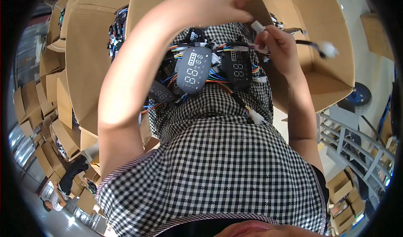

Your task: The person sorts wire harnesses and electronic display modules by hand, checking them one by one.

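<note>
Several black display panels with coloured wires and white plugs lie across my lap; one display panel [195,71] is in the middle and another display panel [239,69] is to its right. My right hand [279,48] is closed in a pinch on a wire connector, with a white plug [257,26] sticking up past its fingertips. From behind that hand, a black cable runs right to a blurred white connector [329,50]. My left hand [228,4], slightly smeared, is stretched across above the panels. Its thumb stands apart from the fingers, and nothing shows in it.
An open cardboard box [331,39] stands at the right with a few wired parts inside. At the left is another box [86,52], beside a bundle of wired parts [118,33]. A grey metal rack [357,140] and a wheel [359,95] are farther right. A person [58,195] is at the lower left.
</note>
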The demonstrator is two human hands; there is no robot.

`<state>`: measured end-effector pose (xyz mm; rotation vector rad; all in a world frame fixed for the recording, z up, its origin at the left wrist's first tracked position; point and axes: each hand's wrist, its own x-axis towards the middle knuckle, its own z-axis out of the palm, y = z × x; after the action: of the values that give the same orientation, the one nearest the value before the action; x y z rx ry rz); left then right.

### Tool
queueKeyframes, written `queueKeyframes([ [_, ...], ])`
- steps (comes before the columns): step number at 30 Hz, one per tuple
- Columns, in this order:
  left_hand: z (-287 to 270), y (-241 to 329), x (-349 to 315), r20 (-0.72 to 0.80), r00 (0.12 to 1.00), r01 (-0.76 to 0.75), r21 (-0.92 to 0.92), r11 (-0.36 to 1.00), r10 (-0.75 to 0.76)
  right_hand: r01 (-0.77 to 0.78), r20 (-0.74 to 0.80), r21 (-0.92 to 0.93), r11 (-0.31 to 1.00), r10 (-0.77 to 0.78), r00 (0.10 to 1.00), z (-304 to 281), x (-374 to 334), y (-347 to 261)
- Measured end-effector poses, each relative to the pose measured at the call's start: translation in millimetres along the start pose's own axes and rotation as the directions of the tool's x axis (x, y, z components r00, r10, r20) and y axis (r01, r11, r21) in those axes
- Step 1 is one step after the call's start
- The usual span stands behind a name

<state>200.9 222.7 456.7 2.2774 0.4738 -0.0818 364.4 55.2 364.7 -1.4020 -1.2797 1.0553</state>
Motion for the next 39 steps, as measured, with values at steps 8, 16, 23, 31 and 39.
queueKeyframes([
  [8, 51.2, 14.4, -139.2, -0.220, 0.929, 0.229, -0.290, 0.929, -0.297, 0.033, -0.367, 0.306, 0.951, 0.086, 0.926, -11.2, -7.8, 21.5],
  [16, 47.0, -6.1, -180.8, -0.464, 0.662, 0.562, -0.213, 0.799, -0.589, -0.426, -0.143, 0.156, 0.891, 0.447, 0.883, 3.2, -56.3, 40.3],
  [23, 109.3, 48.7, -104.6, -0.301, 0.951, 0.007, 0.258, 0.966, 0.074, -0.388, -0.295, 0.212, 0.897, 0.437, 0.849, 30.6, -89.1, 42.5],
  [31, 131.5, 64.0, -69.3, -0.286, 0.958, 0.144, 0.441, 0.886, -0.014, -0.384, -0.091, 0.357, 0.851, 0.441, 0.893, 20.1, -90.8, 53.0],
  [39, 125.4, 69.0, -94.3, -0.502, 0.861, 0.026, -0.114, 0.993, -0.080, 0.106, -0.401, 0.246, 0.963, 0.001, 0.916, 13.8, -112.9, -0.9],
])
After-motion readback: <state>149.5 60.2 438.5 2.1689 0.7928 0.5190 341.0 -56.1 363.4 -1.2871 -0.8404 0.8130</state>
